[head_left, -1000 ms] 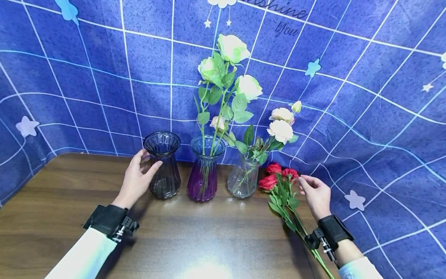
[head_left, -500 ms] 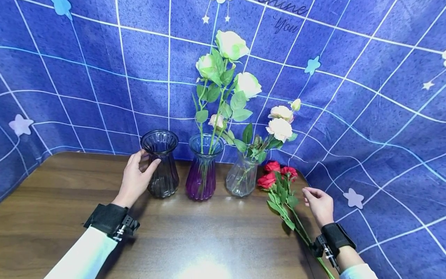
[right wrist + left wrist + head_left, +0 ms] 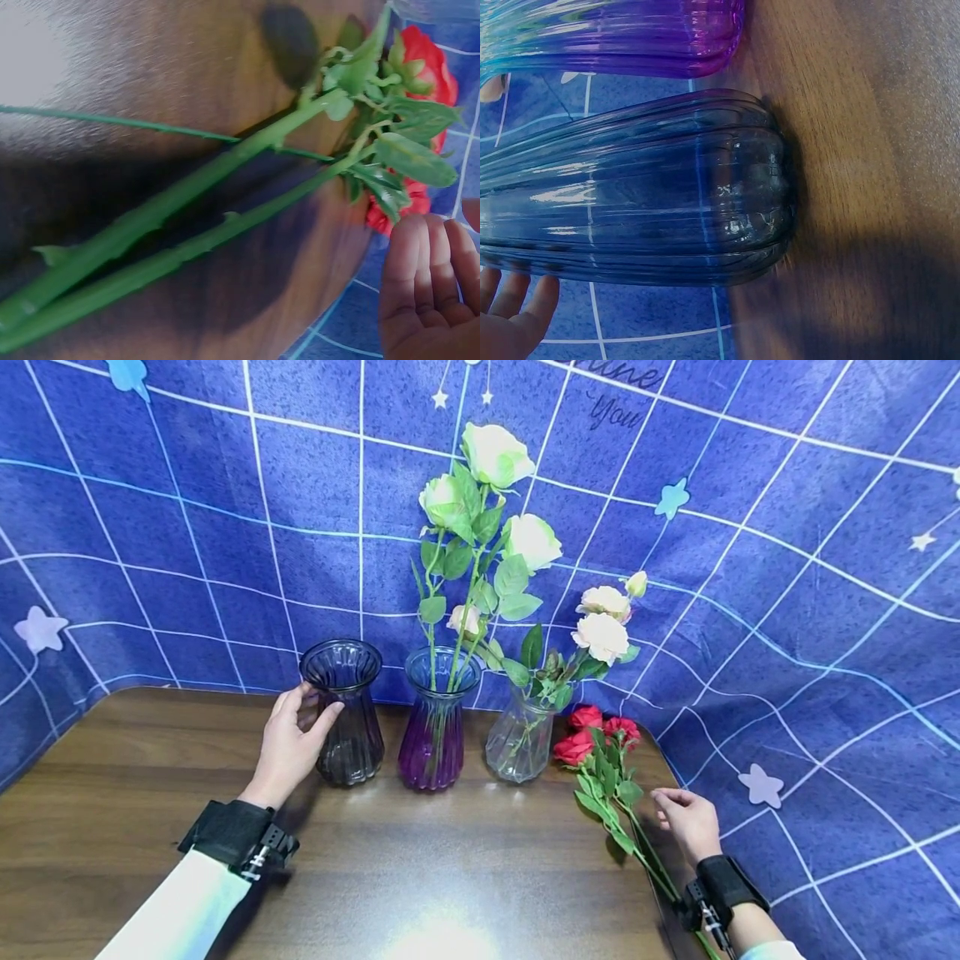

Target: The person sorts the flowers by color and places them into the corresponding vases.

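- The dark vase (image 3: 350,743) is stood at the far left of the table (image 3: 375,877); its neck is held by the left hand (image 3: 285,747), with the fingers at its left side and the thumb at its front.
- The red roses (image 3: 609,777) are laid at the right, blooms far and stems (image 3: 180,193) near.
- Nothing is gripped by the right hand (image 3: 690,822); it is kept just right of the stems, its fingers loosely bent.
- The step is judged to be the reaching for the roses, while the vase is steadied.
- For this, one stem would need to be pinched, and the clear vase (image 3: 517,752) not knocked.
- Compared with one second ago, the right hand is brought nearer, away from the blooms; the left hold is unchanged.
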Available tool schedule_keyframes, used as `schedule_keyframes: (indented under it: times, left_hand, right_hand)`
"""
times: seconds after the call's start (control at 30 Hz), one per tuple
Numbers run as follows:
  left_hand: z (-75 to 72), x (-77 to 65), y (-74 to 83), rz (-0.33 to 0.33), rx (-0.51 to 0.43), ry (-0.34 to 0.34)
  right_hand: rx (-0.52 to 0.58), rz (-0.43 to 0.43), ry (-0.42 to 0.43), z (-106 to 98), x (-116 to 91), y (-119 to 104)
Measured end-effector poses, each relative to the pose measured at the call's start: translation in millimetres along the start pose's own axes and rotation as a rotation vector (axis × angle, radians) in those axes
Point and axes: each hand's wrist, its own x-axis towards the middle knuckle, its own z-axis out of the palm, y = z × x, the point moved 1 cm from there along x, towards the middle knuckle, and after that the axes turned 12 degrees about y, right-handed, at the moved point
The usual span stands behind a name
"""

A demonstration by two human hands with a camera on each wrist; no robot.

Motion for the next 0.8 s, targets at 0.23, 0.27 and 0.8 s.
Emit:
schedule_keyframes:
  times: [0.23,0.27,0.8]
  left_hand:
    - [0.8,-0.2,-2.3,0.010,-0.013,0.008]
    - [0.9,-0.3,-2.7,0.010,-0.011,0.008]
    - [1.8,-0.9,-3.1,0.023,-0.019,0.021]
  right_hand:
    - [-0.099,-0.021,-0.098,6.1,-2.1,10.7]
    - [-0.107,-0.025,-0.110,7.3,-2.2,11.8]
    - [-0.277,-0.121,-0.173,18.7,-0.9,18.1]
